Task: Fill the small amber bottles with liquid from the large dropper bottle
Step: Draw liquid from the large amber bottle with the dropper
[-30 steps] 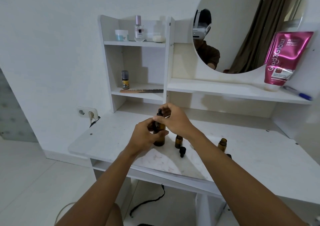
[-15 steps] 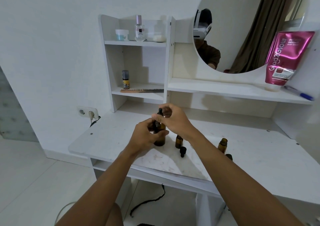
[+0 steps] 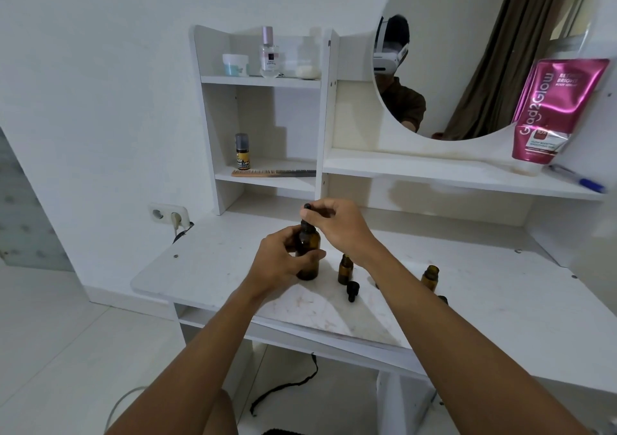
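Our left grip (image 3: 283, 261) is curled round the body of the large dropper bottle (image 3: 309, 251), thumb across its front, holding it upright on the white surface (image 3: 217, 261). Our right grip (image 3: 337, 226) comes in from above and pinches the black dropper top (image 3: 306, 210) between fingertips and thumb, right at the bottle's neck (whether the top is screwed on or already loose, we cannot tell).

Just to the right of the big bottle stands a small amber bottle (image 3: 345, 269), uncapped, with a black cap (image 3: 351, 290) lying on the surface in front of it. A second small amber bottle (image 3: 430, 276), also open, stands farther right, beyond our right forearm, and a dark cap (image 3: 443, 298) shows partly behind that arm.

Behind all this, the lower shelf carries a comb (image 3: 273, 173) and a small spray bottle (image 3: 242, 151). A pink tube (image 3: 551, 110) leans beside the round mirror (image 3: 484, 50), with a blue pen (image 3: 581, 180) lying near its foot.
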